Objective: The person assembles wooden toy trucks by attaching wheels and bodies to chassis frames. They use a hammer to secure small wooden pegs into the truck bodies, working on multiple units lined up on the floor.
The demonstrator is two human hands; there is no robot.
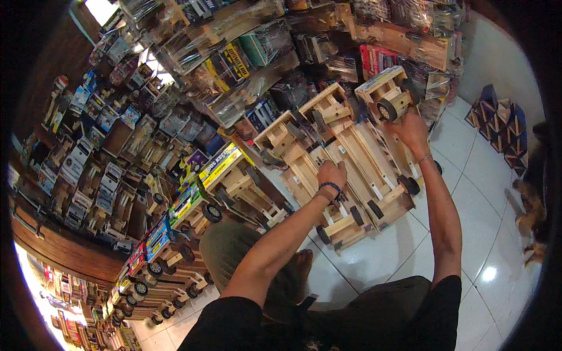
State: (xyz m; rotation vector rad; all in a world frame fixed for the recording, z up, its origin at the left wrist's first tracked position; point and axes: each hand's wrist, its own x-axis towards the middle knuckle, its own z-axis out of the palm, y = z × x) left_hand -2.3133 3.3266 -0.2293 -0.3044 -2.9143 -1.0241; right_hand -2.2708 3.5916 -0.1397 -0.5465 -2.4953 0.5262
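Three wooden toy trucks lie wheels-up side by side on the tiles in front of me: a left truck (301,167), a middle truck (351,155) and a right truck (380,82). My right hand (410,131) is closed around the front end of the right truck, by a black wheel (386,110). Over the frames of the left and middle trucks, my left hand (332,175) has its fingers curled together. Small dark bits show at its fingertips, too small to name. A beaded bracelet circles the left wrist.
A row of painted toy trucks (190,199) runs down the left side. Plastic-wrapped toy trucks (257,82) are stacked behind. Blue-edged wooden pieces (500,126) lie on the white tiles (445,193) at the right. My bent knee (225,251) is close by.
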